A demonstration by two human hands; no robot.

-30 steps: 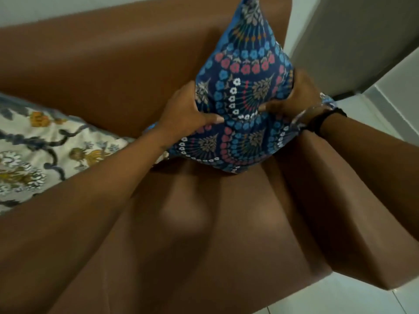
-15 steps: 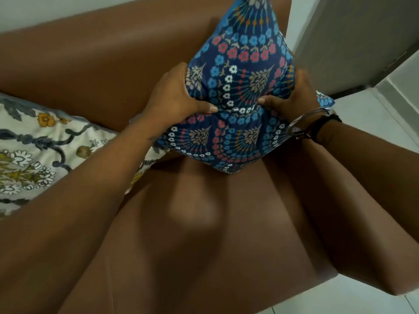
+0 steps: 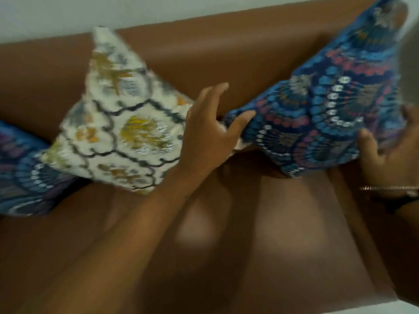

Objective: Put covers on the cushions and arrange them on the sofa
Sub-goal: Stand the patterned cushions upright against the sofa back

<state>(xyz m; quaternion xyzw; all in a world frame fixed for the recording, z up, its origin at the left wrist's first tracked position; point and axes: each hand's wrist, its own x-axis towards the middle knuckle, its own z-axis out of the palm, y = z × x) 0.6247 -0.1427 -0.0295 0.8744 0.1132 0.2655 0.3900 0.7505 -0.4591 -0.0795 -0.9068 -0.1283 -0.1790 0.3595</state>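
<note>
**Three covered cushions on the sofa, both hands at the rightmost**

Three cushions stand against the brown sofa (image 3: 226, 48) backrest. Blue patterned cushion (image 3: 335, 105) sits at the right end, one corner up, lower corner on the seat. Left hand (image 3: 208, 132): fingers spread, thumb lying on the blue cushion's left edge, palm between it and the white floral cushion (image 3: 122, 123). Right hand (image 3: 385, 152): open, fingers spread against the cushion's right lower side; bracelet (image 3: 385, 188) at wrist. Second blue cushion (image 3: 22, 177) partly visible at far left, tucked behind the white one. Frame is motion-blurred.
</note>
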